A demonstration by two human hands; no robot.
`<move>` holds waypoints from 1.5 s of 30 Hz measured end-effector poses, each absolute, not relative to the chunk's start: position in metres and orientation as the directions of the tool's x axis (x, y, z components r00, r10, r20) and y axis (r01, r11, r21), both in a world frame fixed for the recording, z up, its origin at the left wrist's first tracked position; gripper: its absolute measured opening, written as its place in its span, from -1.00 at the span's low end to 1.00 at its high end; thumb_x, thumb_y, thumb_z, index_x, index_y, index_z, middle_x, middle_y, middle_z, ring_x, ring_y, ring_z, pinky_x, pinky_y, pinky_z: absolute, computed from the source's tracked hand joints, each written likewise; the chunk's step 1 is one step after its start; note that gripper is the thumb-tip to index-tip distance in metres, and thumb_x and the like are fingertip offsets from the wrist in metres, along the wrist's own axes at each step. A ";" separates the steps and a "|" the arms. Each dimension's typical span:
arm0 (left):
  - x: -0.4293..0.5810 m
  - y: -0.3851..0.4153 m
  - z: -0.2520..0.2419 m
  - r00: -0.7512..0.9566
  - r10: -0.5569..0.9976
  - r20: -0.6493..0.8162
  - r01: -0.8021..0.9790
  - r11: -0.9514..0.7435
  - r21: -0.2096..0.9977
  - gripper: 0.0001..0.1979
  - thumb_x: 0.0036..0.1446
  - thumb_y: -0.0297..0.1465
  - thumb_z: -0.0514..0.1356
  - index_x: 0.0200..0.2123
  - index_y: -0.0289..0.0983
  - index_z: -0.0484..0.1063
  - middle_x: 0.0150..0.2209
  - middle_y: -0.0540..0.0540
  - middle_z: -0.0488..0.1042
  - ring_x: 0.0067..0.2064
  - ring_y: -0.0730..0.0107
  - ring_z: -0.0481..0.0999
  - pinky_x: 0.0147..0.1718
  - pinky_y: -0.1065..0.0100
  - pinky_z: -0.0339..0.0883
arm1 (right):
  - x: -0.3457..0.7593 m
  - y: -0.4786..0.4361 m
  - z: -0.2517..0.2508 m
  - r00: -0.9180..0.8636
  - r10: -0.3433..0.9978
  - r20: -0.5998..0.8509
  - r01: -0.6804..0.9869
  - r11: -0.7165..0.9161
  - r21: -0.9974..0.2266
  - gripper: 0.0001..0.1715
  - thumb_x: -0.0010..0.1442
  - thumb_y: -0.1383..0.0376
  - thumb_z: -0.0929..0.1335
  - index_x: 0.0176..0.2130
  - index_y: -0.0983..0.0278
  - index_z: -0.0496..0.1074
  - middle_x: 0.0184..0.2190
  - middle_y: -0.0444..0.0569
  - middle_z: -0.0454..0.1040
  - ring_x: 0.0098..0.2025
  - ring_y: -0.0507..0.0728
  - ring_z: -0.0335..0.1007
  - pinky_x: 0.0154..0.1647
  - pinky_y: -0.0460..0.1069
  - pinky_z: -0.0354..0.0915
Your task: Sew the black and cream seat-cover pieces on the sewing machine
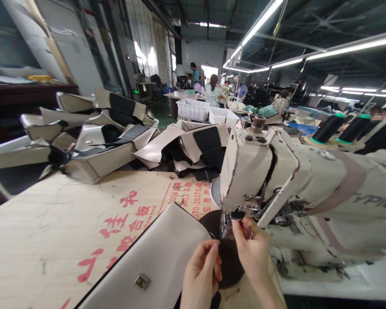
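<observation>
Pale bag (167, 246) on plywood table (61, 227), beside sewing machine (296, 171).
My L hand (202, 270), by bag's R edge, and R hand (252, 246), at the needle, have fingertips tog.; can't quite tell on what. More bags (106, 141) behind.

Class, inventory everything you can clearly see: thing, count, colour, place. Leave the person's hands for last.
Sewing machine: one, cream, right
Spools: at least two, black and green, behind machine
Panel: one, cream, lower centre
Clasp: one, silver, on panel
Tabletop: one, tan with red print, foreground
Bag-like pieces: many, cream and black, tabletop's far side
Bins: two, white, background
Fan: one, blue, background
People: several, varied clothing, background
Tube lights: several, white, overhead
Left hand: one, bare, by panel
Right hand: one, bare, beside presser foot
</observation>
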State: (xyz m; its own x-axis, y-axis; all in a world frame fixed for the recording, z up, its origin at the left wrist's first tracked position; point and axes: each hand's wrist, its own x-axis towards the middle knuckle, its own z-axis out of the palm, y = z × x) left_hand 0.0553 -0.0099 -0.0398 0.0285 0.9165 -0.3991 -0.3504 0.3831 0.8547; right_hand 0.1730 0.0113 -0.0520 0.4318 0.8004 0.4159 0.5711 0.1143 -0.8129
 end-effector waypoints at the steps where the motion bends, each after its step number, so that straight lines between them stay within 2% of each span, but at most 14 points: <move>1: 0.055 -0.010 -0.040 0.035 0.915 -0.402 -0.349 0.388 0.853 -0.55 -0.15 -0.08 0.27 -0.30 -0.30 0.36 -0.58 0.07 0.30 -0.71 0.67 0.15 -0.83 0.61 -0.19 | 0.173 0.012 -0.051 0.423 0.793 0.439 0.596 0.121 -0.793 -0.74 0.13 0.23 0.30 -0.53 0.30 0.37 -0.66 -0.11 0.37 -0.57 0.02 0.26 -0.50 -0.09 0.19; 10: 0.056 -0.009 -0.050 0.062 0.911 -0.407 -0.325 0.404 0.855 -0.54 -0.16 -0.07 0.26 -0.28 -0.28 0.35 -0.58 0.08 0.29 -0.71 0.66 0.15 -0.83 0.60 -0.21 | 0.170 0.013 -0.042 0.337 0.735 0.588 0.779 0.134 -0.613 -0.75 0.15 0.24 0.29 -0.51 0.29 0.37 -0.63 -0.11 0.41 -0.58 0.00 0.31 -0.48 -0.11 0.21; 14: 0.058 -0.006 -0.067 0.079 0.918 -0.388 -0.330 0.392 0.859 -0.51 -0.17 -0.03 0.24 -0.28 -0.28 0.32 -0.60 0.09 0.28 -0.74 0.68 0.10 -0.83 0.60 -0.25 | 0.168 0.012 -0.040 0.195 0.702 0.685 0.865 0.206 -0.458 -0.81 0.19 0.32 0.26 -0.37 0.31 0.44 -0.56 -0.07 0.44 -0.52 0.02 0.37 -0.42 -0.10 0.25; 18: 0.059 -0.007 -0.077 0.111 0.926 -0.361 -0.324 0.377 0.867 -0.52 -0.13 -0.03 0.22 -0.27 -0.28 0.31 -0.58 0.10 0.28 -0.74 0.69 0.09 -0.83 0.59 -0.25 | 0.169 0.006 -0.032 0.072 0.741 0.667 0.940 0.174 -0.295 -0.80 0.21 0.37 0.24 -0.27 0.27 0.46 -0.47 -0.04 0.46 -0.37 0.08 0.43 -0.37 -0.07 0.26; 22: 0.057 -0.008 -0.068 0.129 0.933 -0.335 -0.293 0.359 0.886 -0.58 -0.06 -0.07 0.19 -0.27 -0.28 0.29 -0.56 0.09 0.27 -0.73 0.69 0.12 -0.82 0.58 -0.23 | 0.172 0.001 -0.025 0.004 0.789 0.614 0.992 0.075 -0.103 -0.78 0.19 0.33 0.26 -0.19 0.14 0.45 -0.39 -0.07 0.46 -0.45 0.10 0.42 -0.55 -0.04 0.21; 24: 0.057 -0.006 -0.057 0.167 0.932 -0.322 -0.267 0.357 0.895 -0.61 -0.03 -0.11 0.17 -0.25 -0.29 0.28 -0.55 0.09 0.28 -0.74 0.70 0.10 -0.81 0.57 -0.21 | 0.172 0.000 -0.024 -0.016 0.803 0.596 0.997 0.055 -0.047 -0.77 0.18 0.29 0.26 -0.17 0.15 0.44 -0.35 -0.05 0.45 -0.50 0.10 0.40 -0.62 -0.02 0.19; 26: 0.058 -0.003 -0.047 0.211 0.928 -0.306 -0.239 0.352 0.905 -0.66 0.00 -0.16 0.15 -0.25 -0.29 0.27 -0.53 0.09 0.28 -0.74 0.71 0.08 -0.81 0.57 -0.19 | 0.172 -0.001 -0.025 -0.007 0.807 0.591 0.997 0.048 -0.055 -0.75 0.19 0.26 0.25 -0.15 0.19 0.43 -0.31 0.01 0.43 -0.49 0.12 0.41 -0.65 -0.02 0.19; 28: 0.058 -0.001 -0.040 0.230 0.929 -0.291 -0.218 0.341 0.914 -0.70 0.02 -0.20 0.12 -0.25 -0.28 0.26 -0.53 0.10 0.27 -0.73 0.71 0.10 -0.81 0.57 -0.17 | 0.172 -0.002 -0.028 0.027 0.795 0.606 0.992 0.053 -0.113 -0.73 0.19 0.20 0.25 -0.15 0.23 0.42 -0.27 0.06 0.42 -0.45 0.13 0.42 -0.63 -0.03 0.22; 31: 0.056 -0.003 -0.038 0.221 0.933 -0.285 -0.204 0.330 0.922 -0.72 0.02 -0.23 0.10 -0.23 -0.28 0.24 -0.51 0.09 0.27 -0.69 0.67 0.17 -0.80 0.59 -0.14 | 0.175 -0.004 -0.035 0.120 0.745 0.656 0.966 0.064 -0.249 -0.61 0.14 0.07 0.30 -0.13 0.27 0.39 -0.25 0.10 0.39 -0.37 0.14 0.44 -0.57 -0.05 0.29; 35: 0.048 -0.009 -0.044 0.184 0.932 -0.313 -0.212 0.349 0.913 -0.67 0.00 -0.20 0.13 -0.22 -0.27 0.22 -0.52 0.09 0.27 -0.66 0.63 0.21 -0.81 0.59 -0.11 | 0.185 -0.015 -0.038 0.301 0.682 0.666 0.886 0.058 -0.461 -0.43 0.05 -0.03 0.35 -0.10 0.31 0.35 -0.11 0.17 0.33 -0.27 0.15 0.44 -0.47 -0.06 0.37; 38: 0.043 -0.015 -0.048 0.181 0.926 -0.331 -0.237 0.368 0.899 -0.65 0.00 -0.18 0.15 -0.20 -0.26 0.21 -0.50 0.08 0.28 -0.66 0.62 0.21 -0.82 0.59 -0.11 | 0.189 -0.030 -0.037 0.380 0.658 0.651 0.852 0.025 -0.522 -0.38 0.04 -0.08 0.33 -0.07 0.30 0.31 -0.20 0.11 0.38 -0.26 0.16 0.44 -0.49 -0.07 0.38; 40: 0.041 -0.020 -0.049 0.195 0.920 -0.339 -0.250 0.381 0.890 -0.65 0.02 -0.18 0.15 -0.19 -0.25 0.20 -0.50 0.08 0.29 -0.66 0.63 0.19 -0.81 0.61 -0.12 | 0.186 -0.040 -0.037 0.390 0.722 0.572 0.835 -0.014 -0.551 -0.46 0.11 -0.08 0.26 -0.11 0.25 0.30 -0.31 0.01 0.45 -0.35 0.12 0.46 -0.54 -0.09 0.36; 43: 0.039 -0.025 -0.051 0.215 0.911 -0.352 -0.255 0.400 0.880 -0.63 0.02 -0.16 0.15 -0.18 -0.24 0.20 -0.52 0.09 0.29 -0.67 0.65 0.16 -0.80 0.61 -0.12 | 0.174 -0.048 -0.046 0.300 0.850 0.434 0.829 -0.008 -0.559 -0.66 0.22 0.02 0.19 -0.21 0.21 0.27 -0.47 -0.12 0.50 -0.47 0.07 0.47 -0.61 -0.13 0.31; 45: 0.037 -0.028 -0.052 0.223 0.904 -0.366 -0.251 0.416 0.874 -0.61 0.01 -0.13 0.17 -0.19 -0.24 0.20 -0.54 0.09 0.30 -0.69 0.66 0.12 -0.79 0.61 -0.12 | 0.165 -0.049 -0.056 0.228 0.871 0.436 0.843 0.047 -0.535 -0.75 0.24 0.11 0.19 -0.20 0.23 0.25 -0.46 -0.11 0.52 -0.46 0.07 0.49 -0.63 -0.14 0.30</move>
